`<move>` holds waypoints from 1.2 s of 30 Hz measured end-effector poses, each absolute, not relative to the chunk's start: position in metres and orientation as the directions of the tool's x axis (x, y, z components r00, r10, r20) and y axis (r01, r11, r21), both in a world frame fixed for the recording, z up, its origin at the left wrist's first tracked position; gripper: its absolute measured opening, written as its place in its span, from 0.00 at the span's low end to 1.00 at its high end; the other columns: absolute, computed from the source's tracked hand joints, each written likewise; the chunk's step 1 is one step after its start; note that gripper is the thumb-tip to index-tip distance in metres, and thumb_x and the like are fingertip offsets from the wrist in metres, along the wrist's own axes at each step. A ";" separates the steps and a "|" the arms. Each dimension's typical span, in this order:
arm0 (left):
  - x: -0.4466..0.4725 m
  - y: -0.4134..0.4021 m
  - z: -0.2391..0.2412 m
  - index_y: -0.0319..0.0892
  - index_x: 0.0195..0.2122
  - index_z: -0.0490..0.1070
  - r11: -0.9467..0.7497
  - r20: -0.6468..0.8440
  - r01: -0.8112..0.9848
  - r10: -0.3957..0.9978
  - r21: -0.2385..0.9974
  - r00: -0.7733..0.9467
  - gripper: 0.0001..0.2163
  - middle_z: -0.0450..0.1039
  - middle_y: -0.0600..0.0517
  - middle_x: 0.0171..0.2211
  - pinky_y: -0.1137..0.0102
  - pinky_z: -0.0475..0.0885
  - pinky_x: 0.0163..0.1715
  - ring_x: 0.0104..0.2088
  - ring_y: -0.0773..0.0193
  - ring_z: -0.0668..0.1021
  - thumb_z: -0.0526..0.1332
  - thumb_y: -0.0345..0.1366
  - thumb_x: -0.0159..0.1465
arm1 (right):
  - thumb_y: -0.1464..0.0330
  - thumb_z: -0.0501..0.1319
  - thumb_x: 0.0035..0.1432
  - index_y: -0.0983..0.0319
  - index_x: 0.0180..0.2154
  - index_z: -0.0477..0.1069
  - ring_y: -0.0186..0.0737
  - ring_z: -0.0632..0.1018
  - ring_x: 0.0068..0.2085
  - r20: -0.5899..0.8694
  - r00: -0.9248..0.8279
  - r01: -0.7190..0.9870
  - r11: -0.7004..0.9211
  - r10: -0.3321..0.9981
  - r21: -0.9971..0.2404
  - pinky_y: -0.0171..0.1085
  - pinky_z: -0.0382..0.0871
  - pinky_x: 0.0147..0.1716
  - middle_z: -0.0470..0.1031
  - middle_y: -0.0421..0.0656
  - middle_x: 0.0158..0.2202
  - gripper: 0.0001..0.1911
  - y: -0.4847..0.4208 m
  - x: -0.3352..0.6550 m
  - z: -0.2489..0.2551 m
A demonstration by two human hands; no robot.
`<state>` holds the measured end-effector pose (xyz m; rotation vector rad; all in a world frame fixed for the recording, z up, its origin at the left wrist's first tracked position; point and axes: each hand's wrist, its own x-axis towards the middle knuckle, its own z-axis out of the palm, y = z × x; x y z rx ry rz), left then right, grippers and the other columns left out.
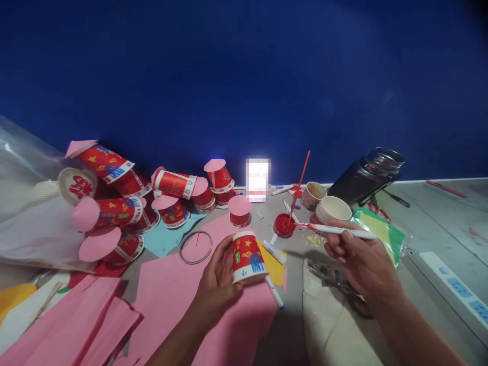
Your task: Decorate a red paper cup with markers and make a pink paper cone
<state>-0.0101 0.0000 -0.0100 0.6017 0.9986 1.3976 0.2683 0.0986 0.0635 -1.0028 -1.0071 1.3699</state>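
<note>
Blue arrow [243, 273] on held red cup [247, 250]; other lettering [81, 187] illegible.

wall [244, 76]: dark blue, plain | table [450, 223]: grey, back edge along wall | light [238, 152]: soft glow low on wall

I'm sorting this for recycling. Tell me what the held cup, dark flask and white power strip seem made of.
Held cup: probably coated paper; smooth print meets a pale rim. Flask: perhaps painted metal, dark; its mouth gleams like steel. Power strip: likely plastic, smooth, evenly white around blue sockets.
</note>
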 end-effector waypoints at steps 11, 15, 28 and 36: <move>-0.003 0.004 -0.011 0.50 0.64 0.63 -0.138 0.226 0.230 0.879 0.963 -0.419 0.35 0.63 0.43 0.62 0.52 0.74 0.61 0.60 0.48 0.74 0.74 0.41 0.56 | 0.62 0.66 0.66 0.59 0.45 0.83 0.42 0.82 0.34 0.481 -0.012 0.415 0.442 0.877 -0.795 0.39 0.79 0.35 0.85 0.46 0.38 0.11 0.106 0.253 0.002; -0.003 0.006 -0.010 0.50 0.64 0.63 -0.129 0.284 0.338 0.839 0.932 -0.464 0.38 0.62 0.43 0.61 0.52 0.73 0.62 0.60 0.47 0.72 0.77 0.39 0.54 | 0.68 0.64 0.67 0.58 0.52 0.79 0.49 0.84 0.48 0.610 -0.356 0.518 0.693 0.708 -0.501 0.47 0.80 0.49 0.84 0.49 0.46 0.13 0.103 0.269 -0.003; 0.006 0.005 -0.001 0.53 0.62 0.66 -0.099 0.187 0.203 0.858 0.974 -0.479 0.38 0.62 0.46 0.62 0.56 0.71 0.62 0.58 0.50 0.73 0.80 0.39 0.52 | 0.68 0.62 0.69 0.60 0.56 0.76 0.54 0.81 0.50 0.424 -0.525 0.632 0.672 0.738 -0.387 0.51 0.79 0.48 0.81 0.53 0.50 0.15 0.095 0.278 -0.021; 0.008 0.005 0.002 0.51 0.63 0.65 -0.058 0.145 0.194 0.870 0.979 -0.471 0.37 0.62 0.45 0.62 0.56 0.73 0.59 0.55 0.51 0.74 0.79 0.41 0.53 | 0.64 0.62 0.70 0.60 0.55 0.77 0.55 0.79 0.48 0.521 -0.460 0.680 0.662 0.719 -0.315 0.50 0.76 0.45 0.79 0.54 0.49 0.15 0.090 0.276 -0.014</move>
